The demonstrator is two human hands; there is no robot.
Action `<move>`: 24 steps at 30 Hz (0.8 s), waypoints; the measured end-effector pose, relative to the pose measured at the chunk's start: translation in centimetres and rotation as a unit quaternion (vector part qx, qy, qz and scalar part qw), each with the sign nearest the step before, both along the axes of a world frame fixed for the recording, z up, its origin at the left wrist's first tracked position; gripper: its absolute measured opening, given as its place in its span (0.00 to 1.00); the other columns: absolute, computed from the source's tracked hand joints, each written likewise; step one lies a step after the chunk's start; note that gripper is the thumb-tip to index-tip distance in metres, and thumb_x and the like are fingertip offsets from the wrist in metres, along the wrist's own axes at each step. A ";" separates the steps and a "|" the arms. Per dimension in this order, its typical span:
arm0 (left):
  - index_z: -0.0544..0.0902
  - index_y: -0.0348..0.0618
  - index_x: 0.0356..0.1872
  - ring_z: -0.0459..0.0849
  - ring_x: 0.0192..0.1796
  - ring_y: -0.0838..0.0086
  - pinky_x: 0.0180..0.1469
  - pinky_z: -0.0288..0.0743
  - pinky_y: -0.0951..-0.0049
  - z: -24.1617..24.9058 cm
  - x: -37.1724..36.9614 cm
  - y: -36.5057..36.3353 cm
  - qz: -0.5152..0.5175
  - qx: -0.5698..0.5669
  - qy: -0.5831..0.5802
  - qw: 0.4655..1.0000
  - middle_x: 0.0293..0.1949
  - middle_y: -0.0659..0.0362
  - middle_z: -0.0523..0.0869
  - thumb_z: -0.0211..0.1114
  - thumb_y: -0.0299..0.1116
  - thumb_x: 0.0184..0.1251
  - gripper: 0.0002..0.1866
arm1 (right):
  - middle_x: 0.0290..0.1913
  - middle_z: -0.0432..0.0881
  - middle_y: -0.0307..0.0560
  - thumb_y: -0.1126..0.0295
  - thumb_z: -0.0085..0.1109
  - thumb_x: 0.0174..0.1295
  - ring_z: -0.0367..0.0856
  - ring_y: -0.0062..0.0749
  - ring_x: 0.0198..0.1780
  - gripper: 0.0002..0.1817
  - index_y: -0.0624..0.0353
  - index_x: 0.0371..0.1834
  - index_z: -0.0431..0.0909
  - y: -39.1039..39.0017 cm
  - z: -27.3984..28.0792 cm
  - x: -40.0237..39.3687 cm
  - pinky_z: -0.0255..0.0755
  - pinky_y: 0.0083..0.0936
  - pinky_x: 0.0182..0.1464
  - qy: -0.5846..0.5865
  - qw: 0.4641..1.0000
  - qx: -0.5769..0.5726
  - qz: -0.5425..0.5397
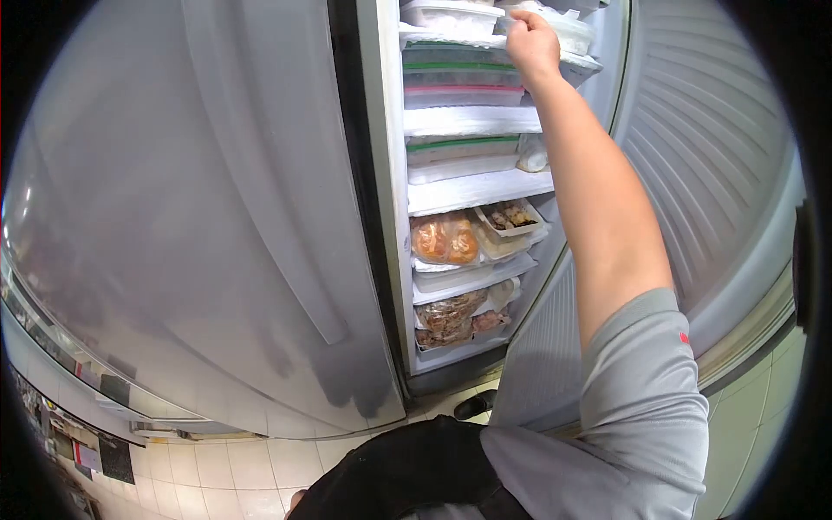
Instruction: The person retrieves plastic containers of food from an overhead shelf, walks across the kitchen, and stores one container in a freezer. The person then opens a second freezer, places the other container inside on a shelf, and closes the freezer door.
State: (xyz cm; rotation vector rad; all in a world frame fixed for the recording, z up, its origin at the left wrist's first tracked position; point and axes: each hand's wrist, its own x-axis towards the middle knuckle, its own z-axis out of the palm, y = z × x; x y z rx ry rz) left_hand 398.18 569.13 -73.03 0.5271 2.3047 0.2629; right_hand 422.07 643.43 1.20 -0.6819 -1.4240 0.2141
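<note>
My right hand (pixel 531 42) reaches up to the top shelf of an upright freezer with its fingers curled closed at the near side of a white plastic container (pixel 570 36). The fingertips are partly hidden, but they appear to grip its edge. Another white container (pixel 451 17) stands to the left on the same frosted shelf. My left hand does not show; only a small sliver of skin appears at the bottom edge, beside a black apron (pixel 407 472).
Lower shelves hold boxes with green and pink lids (pixel 464 89), a bag of orange-brown food (pixel 445 239), an open tray (pixel 510 217) and bagged dark food (pixel 451 319). The ribbed freezer door (pixel 711 173) stands open at right. A closed steel door (pixel 173 217) fills the left.
</note>
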 end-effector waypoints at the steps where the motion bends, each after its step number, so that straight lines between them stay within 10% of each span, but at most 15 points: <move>1: 0.87 0.39 0.45 0.87 0.53 0.58 0.57 0.78 0.63 0.1 -0.5 -0.2 -0.003 0.003 0.000 1.000 0.47 0.45 0.89 0.70 0.45 0.57 0.21 | 0.38 0.85 0.42 0.67 0.50 0.70 0.81 0.24 0.35 0.15 0.56 0.54 0.81 0.2 -0.2 -0.3 0.75 0.23 0.35 -0.030 0.998 0.058 -0.023; 4: 0.87 0.39 0.45 0.87 0.53 0.57 0.57 0.78 0.63 0.0 -1.0 0.4 -0.012 0.009 0.001 1.000 0.47 0.45 0.89 0.70 0.45 0.57 0.20 | 0.55 0.82 0.58 0.49 0.51 0.73 0.83 0.56 0.53 0.26 0.55 0.65 0.71 0.4 -0.5 0.5 0.76 0.51 0.59 -0.121 0.988 0.096 -0.017; 6: 0.87 0.39 0.45 0.87 0.53 0.57 0.56 0.78 0.62 0.7 -1.2 1.1 -0.026 0.011 -0.002 1.000 0.46 0.45 0.89 0.69 0.45 0.58 0.20 | 0.66 0.73 0.59 0.50 0.54 0.71 0.77 0.60 0.60 0.29 0.51 0.71 0.65 -0.7 -2.2 1.0 0.72 0.61 0.60 -0.017 0.993 0.073 0.096; 8: 0.87 0.39 0.44 0.87 0.53 0.57 0.56 0.78 0.62 0.9 -1.3 1.9 -0.047 0.007 -0.007 0.999 0.46 0.45 0.89 0.69 0.45 0.58 0.20 | 0.36 0.87 0.46 0.68 0.52 0.68 0.84 0.26 0.34 0.13 0.62 0.49 0.82 -6.4 -5.0 0.9 0.78 0.24 0.39 0.169 0.964 0.034 0.201; 12: 0.87 0.39 0.44 0.87 0.53 0.57 0.56 0.78 0.62 2.6 -2.9 5.3 -0.091 0.006 -0.008 0.996 0.46 0.45 0.89 0.69 0.44 0.58 0.20 | 0.26 0.81 0.40 0.62 0.50 0.75 0.77 0.19 0.28 0.15 0.61 0.36 0.79 -9.6 -20.4 1.6 0.69 0.22 0.30 0.169 0.960 -0.031 0.220; 15: 0.86 0.39 0.44 0.87 0.53 0.57 0.56 0.78 0.61 3.0 -4.6 6.2 -0.109 0.002 -0.004 0.994 0.46 0.45 0.89 0.68 0.44 0.58 0.19 | 0.26 0.79 0.44 0.60 0.48 0.76 0.78 0.26 0.31 0.17 0.61 0.35 0.77 -13.7 -36.4 1.6 0.73 0.29 0.35 -0.038 0.954 -0.265 0.133; 18: 0.86 0.39 0.44 0.87 0.53 0.56 0.56 0.78 0.61 3.3 -5.6 7.0 -0.125 -0.005 -0.004 0.992 0.46 0.45 0.89 0.68 0.44 0.59 0.19 | 0.39 0.83 0.61 0.60 0.51 0.67 0.81 0.61 0.43 0.14 0.60 0.36 0.80 -20.5 -50.2 4.8 0.75 0.48 0.45 -0.307 0.870 -0.365 0.128; 24: 0.86 0.39 0.43 0.86 0.53 0.56 0.55 0.78 0.60 3.8 -7.3 7.4 -0.161 -0.018 0.001 0.987 0.46 0.45 0.89 0.67 0.44 0.59 0.19 | 0.38 0.86 0.54 0.61 0.53 0.60 0.84 0.54 0.43 0.11 0.52 0.39 0.82 -31.7 -58.9 14.1 0.76 0.47 0.46 -0.564 0.653 -0.436 0.255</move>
